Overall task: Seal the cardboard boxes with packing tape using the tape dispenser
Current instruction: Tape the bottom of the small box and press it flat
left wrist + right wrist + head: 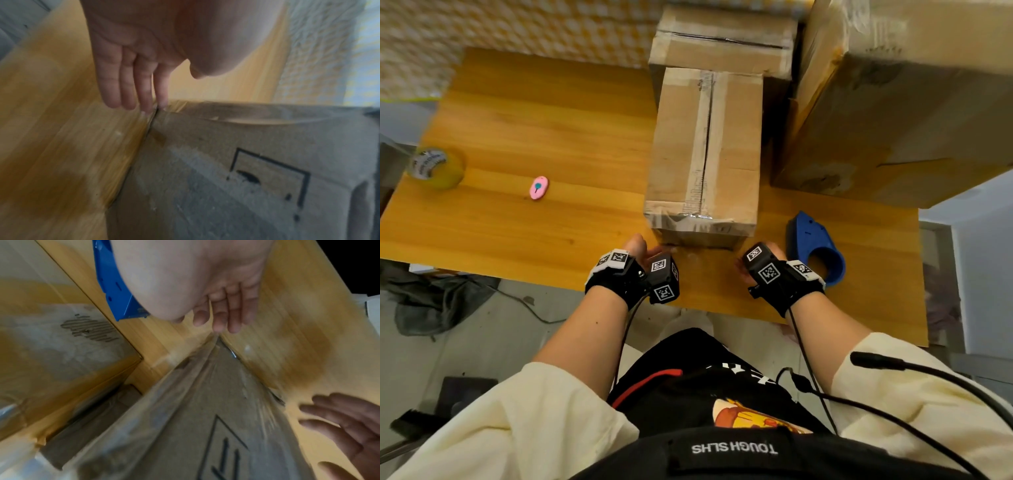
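Both my hands are at the near end of the long cardboard box (705, 154), which lies lengthwise on the wooden counter (534, 120), running away from me, with clear tape along its top seam and over its near edge. My left hand (640, 248) is at the box's near left corner with the fingers (127, 78) straight and close together, thumb apart; in the left wrist view the fingertips are right at the taped corner edge, and they seem to touch it, though blur keeps me from being sure. It holds nothing. My right hand (774, 251) is at the near right corner, also relaxed and flat, fingers loosely extended; in the right wrist view its fingertips (226, 318) sit just at the taped corner of the box. It holds nothing either.

The blue tape dispenser (816, 248) rests on the counter just right of my right hand, apart from the box. To the right and farther off stands a large cardboard box (893, 113), and behind the long box is another taped box (722, 37). Far to the left on the counter sits a roll of yellowish tape (436, 168), and nearer the middle a small pink object (538, 187).
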